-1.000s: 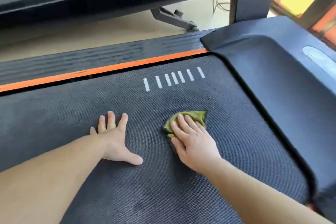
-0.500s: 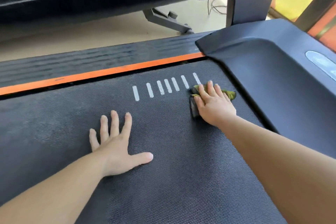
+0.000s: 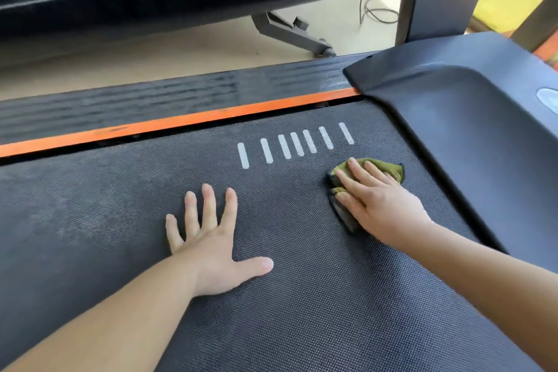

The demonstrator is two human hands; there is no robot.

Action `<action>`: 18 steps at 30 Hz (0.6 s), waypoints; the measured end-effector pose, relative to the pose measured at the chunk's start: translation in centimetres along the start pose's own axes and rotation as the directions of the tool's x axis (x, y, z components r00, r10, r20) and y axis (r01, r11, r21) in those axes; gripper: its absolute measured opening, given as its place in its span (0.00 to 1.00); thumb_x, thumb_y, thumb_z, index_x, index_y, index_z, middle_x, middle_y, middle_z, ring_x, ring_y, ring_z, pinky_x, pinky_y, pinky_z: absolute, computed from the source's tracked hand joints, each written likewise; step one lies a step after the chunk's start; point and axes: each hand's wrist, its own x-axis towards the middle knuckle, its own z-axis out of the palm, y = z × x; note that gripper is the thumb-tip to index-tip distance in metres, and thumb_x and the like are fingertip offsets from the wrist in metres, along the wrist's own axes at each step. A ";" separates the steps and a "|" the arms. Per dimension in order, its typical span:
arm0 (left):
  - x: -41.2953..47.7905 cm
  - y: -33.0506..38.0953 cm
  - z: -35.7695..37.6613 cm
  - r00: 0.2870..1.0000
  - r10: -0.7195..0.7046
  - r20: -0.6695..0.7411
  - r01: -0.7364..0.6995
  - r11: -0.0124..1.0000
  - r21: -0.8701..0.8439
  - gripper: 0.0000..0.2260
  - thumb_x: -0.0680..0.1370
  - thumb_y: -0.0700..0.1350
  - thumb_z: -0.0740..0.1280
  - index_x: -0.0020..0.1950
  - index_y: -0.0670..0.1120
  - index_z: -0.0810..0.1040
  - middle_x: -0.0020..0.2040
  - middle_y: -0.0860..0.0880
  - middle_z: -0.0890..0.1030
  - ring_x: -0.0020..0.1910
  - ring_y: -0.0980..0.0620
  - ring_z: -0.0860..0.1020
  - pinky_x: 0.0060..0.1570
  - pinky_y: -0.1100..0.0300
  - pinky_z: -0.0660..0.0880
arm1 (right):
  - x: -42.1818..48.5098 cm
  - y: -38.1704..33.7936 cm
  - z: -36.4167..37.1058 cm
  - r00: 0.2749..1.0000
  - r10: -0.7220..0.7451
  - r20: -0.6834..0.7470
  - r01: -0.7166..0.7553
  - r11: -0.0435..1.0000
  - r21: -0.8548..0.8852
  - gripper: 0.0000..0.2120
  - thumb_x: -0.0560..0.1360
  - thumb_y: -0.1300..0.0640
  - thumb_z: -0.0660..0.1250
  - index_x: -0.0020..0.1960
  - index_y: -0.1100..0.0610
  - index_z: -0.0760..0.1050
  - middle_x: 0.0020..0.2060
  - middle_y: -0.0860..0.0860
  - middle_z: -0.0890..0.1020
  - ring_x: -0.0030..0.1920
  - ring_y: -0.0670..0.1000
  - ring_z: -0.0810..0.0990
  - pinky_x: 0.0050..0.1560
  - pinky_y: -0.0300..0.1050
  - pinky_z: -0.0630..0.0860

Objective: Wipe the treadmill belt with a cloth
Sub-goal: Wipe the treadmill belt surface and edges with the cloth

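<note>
Dark textured belt [image 3: 302,296] fills the frame, orange strip [image 3: 181,122] along its far edge, black motor cover [image 3: 468,118] at right. White dashes [image 3: 294,145] printed far-centre. Left hand [image 3: 211,244] flat on belt, fingers [image 3: 208,205] spread wide. Right hand [image 3: 377,202] presses the cloth [image 3: 389,167], green, onto belt just near the dashes, beside the cover; fingers straight, slightly apart.

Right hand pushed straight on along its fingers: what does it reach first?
The right hand would likely cross the white stripes on the belt first, flat markings, then reach the orange strip.
</note>
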 end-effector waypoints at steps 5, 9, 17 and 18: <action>-0.1 0.1 -0.2 1.000 0.006 0.015 -0.005 1.000 -0.015 0.60 0.63 0.83 0.57 0.71 0.59 0.17 0.68 0.48 0.13 0.69 0.42 0.16 0.72 0.33 0.27 | 7.2 1.3 0.2 0.959 0.266 -0.100 -0.261 0.963 0.059 0.24 0.84 0.44 0.48 0.76 0.51 0.64 0.78 0.54 0.62 0.77 0.60 0.59 0.74 0.61 0.63; 0.0 0.0 -0.1 1.000 0.005 0.015 -0.005 1.000 -0.014 0.60 0.63 0.83 0.58 0.71 0.59 0.17 0.68 0.49 0.13 0.68 0.42 0.16 0.72 0.33 0.27 | 8.9 -3.5 1.3 0.908 0.379 -0.176 -0.366 0.925 0.103 0.22 0.84 0.46 0.50 0.69 0.59 0.69 0.72 0.57 0.67 0.71 0.62 0.63 0.68 0.62 0.68; 0.1 0.0 -0.1 1.000 0.007 0.013 -0.007 1.000 -0.011 0.60 0.63 0.83 0.58 0.71 0.59 0.16 0.68 0.49 0.13 0.68 0.42 0.15 0.72 0.33 0.28 | 1.0 -1.8 1.9 0.844 -0.528 -0.092 0.527 0.849 -0.030 0.24 0.85 0.43 0.54 0.74 0.53 0.73 0.75 0.48 0.71 0.77 0.54 0.67 0.78 0.53 0.62; 0.0 0.0 -0.2 1.000 0.012 0.018 -0.012 1.000 -0.011 0.60 0.63 0.83 0.58 0.71 0.59 0.16 0.68 0.49 0.13 0.68 0.42 0.15 0.72 0.33 0.27 | 2.0 0.5 1.1 0.863 -0.493 -0.107 0.491 0.870 -0.052 0.24 0.84 0.44 0.54 0.73 0.55 0.74 0.74 0.49 0.72 0.76 0.54 0.68 0.78 0.50 0.62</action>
